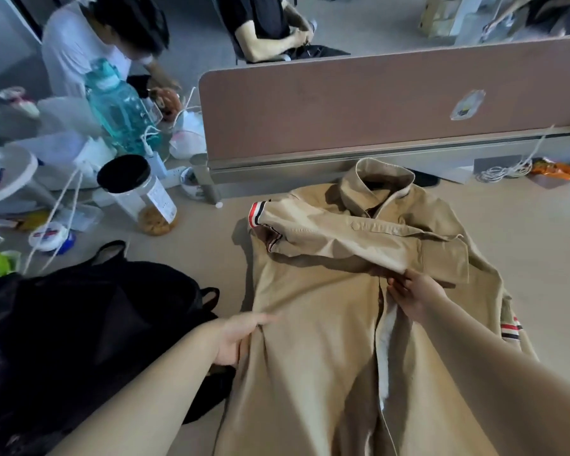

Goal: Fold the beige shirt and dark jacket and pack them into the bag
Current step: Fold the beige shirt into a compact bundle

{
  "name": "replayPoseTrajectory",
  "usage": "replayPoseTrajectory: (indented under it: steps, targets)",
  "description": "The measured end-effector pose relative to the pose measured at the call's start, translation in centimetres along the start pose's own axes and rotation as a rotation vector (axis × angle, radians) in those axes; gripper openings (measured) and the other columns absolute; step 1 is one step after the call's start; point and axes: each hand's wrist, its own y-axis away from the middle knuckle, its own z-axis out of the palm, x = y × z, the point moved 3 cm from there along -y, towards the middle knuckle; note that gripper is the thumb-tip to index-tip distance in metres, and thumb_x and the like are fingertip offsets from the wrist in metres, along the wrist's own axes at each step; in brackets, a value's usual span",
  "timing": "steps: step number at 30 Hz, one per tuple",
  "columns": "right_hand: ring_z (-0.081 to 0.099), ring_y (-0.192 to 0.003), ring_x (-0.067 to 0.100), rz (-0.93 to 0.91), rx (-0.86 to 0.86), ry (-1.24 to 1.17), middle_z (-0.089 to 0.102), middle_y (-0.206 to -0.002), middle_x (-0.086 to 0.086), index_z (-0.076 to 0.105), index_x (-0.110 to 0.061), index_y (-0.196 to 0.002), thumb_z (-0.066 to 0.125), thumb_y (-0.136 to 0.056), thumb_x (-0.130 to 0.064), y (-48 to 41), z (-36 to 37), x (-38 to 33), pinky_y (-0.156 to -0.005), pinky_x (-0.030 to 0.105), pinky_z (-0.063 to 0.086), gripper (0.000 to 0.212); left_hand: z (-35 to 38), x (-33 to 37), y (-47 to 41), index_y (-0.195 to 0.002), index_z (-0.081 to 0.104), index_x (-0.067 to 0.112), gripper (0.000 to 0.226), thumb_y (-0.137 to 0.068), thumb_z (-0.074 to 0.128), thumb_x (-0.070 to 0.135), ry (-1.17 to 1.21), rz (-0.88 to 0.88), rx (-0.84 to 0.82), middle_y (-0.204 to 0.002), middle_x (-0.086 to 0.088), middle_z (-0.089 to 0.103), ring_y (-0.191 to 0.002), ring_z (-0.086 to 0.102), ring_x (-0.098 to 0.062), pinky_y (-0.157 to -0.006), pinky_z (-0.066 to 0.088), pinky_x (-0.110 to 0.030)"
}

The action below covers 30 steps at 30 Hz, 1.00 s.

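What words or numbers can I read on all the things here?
No text here reads clearly.
Jar label: print too small to read.
Sticker on the divider: too blurred.
Round white tub: red and blue label, too blurred.

The shirt [313, 340] lies flat on the table [524, 241], collar toward the divider panel [375, 103] behind it, one sleeve [343, 238] folded across its chest. Left of it lies the bag [79, 324], and behind the bag stands a jar [145, 199].
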Motion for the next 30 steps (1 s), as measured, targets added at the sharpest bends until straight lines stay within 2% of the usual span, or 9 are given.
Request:
replayPoseTrajectory:
  steps: [5,9,13,16,19,21,25,27,30]
  targets:
    - [0.055,-0.077,0.018,0.007,-0.028,0.034,0.057,-0.089,0.007,0.043,-0.005,-0.138,0.047,-0.1,-0.017,1.0,0.0,-0.3,-0.088,0.03,0.046,0.04,1.3,-1.4,1.5,-0.11,0.066,0.006,0.034,-0.082,0.075,0.023,-0.324,-0.132,-0.009,-0.088,-0.006,0.074,-0.074,0.071,-0.016,-0.073,0.059,-0.03]
    - [0.057,-0.078,0.02,0.049,-0.037,0.033,0.059,-0.092,0.009,0.046,-0.009,-0.128,0.047,-0.099,-0.018,1.3,-1.1,-0.7,-0.066,0.033,0.049,0.03,0.8,2.1,1.4,-0.125,0.054,0.002,0.049,-0.085,0.07,0.025,-0.453,-0.087,0.235,-0.115,-0.015,0.065,-0.1,0.065,-0.029,-0.086,0.055,-0.044]
    - [0.061,-0.077,0.023,0.026,-0.005,0.011,0.06,-0.095,0.012,0.049,-0.006,-0.116,0.054,-0.091,-0.01,0.7,-2.1,-1.3,-0.061,0.031,0.057,0.026,1.4,8.3,2.1,-0.132,0.041,0.012,0.052,-0.087,0.059,0.03,-0.644,0.401,0.836,-0.129,-0.014,0.052,-0.114,0.054,-0.034,-0.088,0.046,-0.038]
    - [0.064,-0.073,0.022,-0.006,0.062,-0.028,0.06,-0.103,0.014,0.051,-0.002,-0.114,0.059,-0.085,-0.006,-0.3,-2.5,-1.8,-0.053,0.029,0.06,0.03,3.5,12.7,2.3,-0.132,0.047,0.017,0.039,-0.093,0.049,0.023,-0.721,0.827,1.006,-0.135,-0.009,0.046,-0.126,0.043,-0.03,-0.097,0.039,-0.041]
    - [0.063,-0.065,0.02,-0.017,0.061,-0.052,0.062,-0.089,0.014,0.057,-0.001,-0.113,0.062,-0.086,-0.006,-1.4,-2.1,-2.1,-0.045,0.025,0.056,0.028,6.0,16.1,0.3,-0.13,0.054,0.02,0.037,-0.097,0.039,0.028,-1.033,1.121,1.03,-0.137,-0.005,0.05,-0.129,0.041,-0.025,-0.105,0.033,-0.042]
    - [0.065,-0.063,0.021,-0.03,0.071,-0.049,0.065,-0.083,0.015,0.059,0.001,-0.112,0.061,-0.087,-0.006,-2.1,-2.1,-2.1,-0.047,0.025,0.055,0.026,6.5,17.2,-2.1,-0.139,0.045,0.026,0.044,-0.099,0.03,0.038,-1.222,1.051,0.986,-0.147,-0.006,0.04,-0.136,0.033,-0.026,-0.109,0.024,-0.044]
    - [0.068,-0.072,0.026,-0.039,0.159,-0.019,0.066,-0.088,0.018,0.058,0.002,-0.108,0.061,-0.091,-0.01,-3.7,-3.4,-1.6,-0.063,0.033,0.058,0.021,3.2,15.0,-8.6,-0.151,-0.006,0.035,0.064,-0.095,0.013,0.06,-1.416,0.623,0.759,-0.159,-0.003,-0.02,-0.146,-0.019,-0.022,-0.115,-0.013,-0.041]
    - [0.069,-0.072,0.027,-0.057,0.173,-0.009,0.067,-0.092,0.018,0.059,0.001,-0.105,0.063,-0.09,-0.012,-4.2,-3.6,-1.5,-0.061,0.033,0.059,0.02,2.3,13.8,-10.5,-0.149,-0.018,0.036,0.067,-0.094,0.012,0.061,-1.425,0.589,0.734,-0.157,-0.001,-0.029,-0.143,-0.028,-0.019,-0.115,-0.016,-0.041]
    - [0.07,-0.072,0.027,-0.065,0.169,-0.015,0.069,-0.094,0.016,0.06,0.0,-0.104,0.065,-0.089,-0.014,-4.4,-3.5,-1.8,-0.052,0.03,0.058,0.021,2.5,14.3,-11.2,-0.149,-0.016,0.037,0.067,-0.094,0.014,0.061,-1.41,0.568,0.731,-0.157,0.001,-0.028,-0.143,-0.027,-0.019,-0.115,-0.014,-0.041]
